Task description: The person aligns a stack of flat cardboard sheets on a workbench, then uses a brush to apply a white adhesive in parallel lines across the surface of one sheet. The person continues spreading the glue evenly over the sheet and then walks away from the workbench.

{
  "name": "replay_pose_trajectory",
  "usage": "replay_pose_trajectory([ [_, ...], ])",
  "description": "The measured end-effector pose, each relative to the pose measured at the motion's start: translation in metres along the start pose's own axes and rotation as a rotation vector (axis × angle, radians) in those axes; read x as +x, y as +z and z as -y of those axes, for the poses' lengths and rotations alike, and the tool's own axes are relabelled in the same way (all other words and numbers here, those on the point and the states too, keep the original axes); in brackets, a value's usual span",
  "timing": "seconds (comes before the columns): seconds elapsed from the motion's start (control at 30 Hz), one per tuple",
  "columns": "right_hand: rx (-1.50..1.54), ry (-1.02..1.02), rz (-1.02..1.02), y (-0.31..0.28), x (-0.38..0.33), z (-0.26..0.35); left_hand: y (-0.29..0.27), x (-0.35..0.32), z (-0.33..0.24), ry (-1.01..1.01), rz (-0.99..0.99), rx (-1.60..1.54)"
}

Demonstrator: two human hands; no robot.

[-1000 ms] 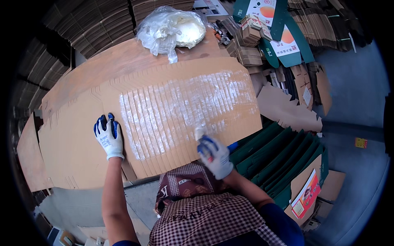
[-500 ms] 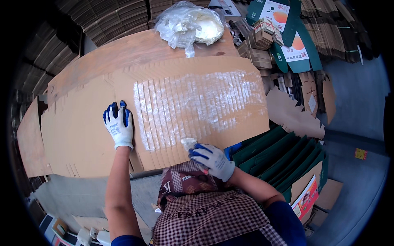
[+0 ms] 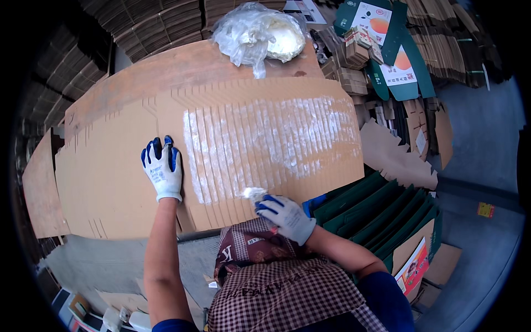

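Fanned sheets of brown cardboard [image 3: 119,177] lie overlapped on a wooden table, their stepped edges forming narrow strips. A wet white paste [image 3: 243,144] coats many strips on the right half. My left hand [image 3: 163,172], in a white glove with blue fingertips, rests flat on the cardboard left of the paste, fingers extended. Near the front edge, my right hand [image 3: 287,217], gloved alike, is closed around a brush [image 3: 254,193]. White paste covers the brush's tip, which is at the coated area's lower edge; most of its handle is hidden in my palm.
On the table's far side [image 3: 188,55] sits a clear plastic bag [image 3: 243,36] with a white, paste-like mass. Dark green folded cardboard pieces [image 3: 370,207] stand in a row at the right. Bundled cardboard stacks [image 3: 155,27] rise behind the table. A checked apron [image 3: 282,293] covers my front.
The view has shifted slightly, so the cardboard and bag appear a little farther right. The brush tip is slightly lower on the strips; my left hand stays flat in place.
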State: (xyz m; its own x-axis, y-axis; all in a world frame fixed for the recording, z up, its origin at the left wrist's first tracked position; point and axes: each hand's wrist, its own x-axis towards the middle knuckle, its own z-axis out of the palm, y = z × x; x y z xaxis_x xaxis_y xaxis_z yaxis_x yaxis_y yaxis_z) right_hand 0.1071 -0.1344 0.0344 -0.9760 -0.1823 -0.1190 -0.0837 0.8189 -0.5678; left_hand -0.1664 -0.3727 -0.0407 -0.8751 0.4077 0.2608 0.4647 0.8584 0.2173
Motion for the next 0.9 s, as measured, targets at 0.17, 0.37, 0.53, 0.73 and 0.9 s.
replay_pose_trajectory([
  [0.17,-0.099,0.388,-0.162,-0.021,-0.029,-0.051,-0.002,-0.001,0.001,0.014,-0.017,0.022],
  [0.37,-0.201,0.292,-0.266,-0.007,-0.029,-0.053,0.0,0.001,0.0,0.04,-0.037,0.027],
  [0.53,-0.093,0.447,-0.416,-0.022,-0.022,-0.075,0.0,0.0,0.001,0.044,-0.037,0.047],
  [0.73,-0.127,0.412,-0.373,-0.013,-0.026,-0.073,-0.002,0.001,-0.002,0.047,-0.035,0.038],
  [0.9,-0.125,0.469,-0.475,-0.027,-0.012,-0.071,0.0,-0.002,0.004,0.029,-0.029,0.032],
])
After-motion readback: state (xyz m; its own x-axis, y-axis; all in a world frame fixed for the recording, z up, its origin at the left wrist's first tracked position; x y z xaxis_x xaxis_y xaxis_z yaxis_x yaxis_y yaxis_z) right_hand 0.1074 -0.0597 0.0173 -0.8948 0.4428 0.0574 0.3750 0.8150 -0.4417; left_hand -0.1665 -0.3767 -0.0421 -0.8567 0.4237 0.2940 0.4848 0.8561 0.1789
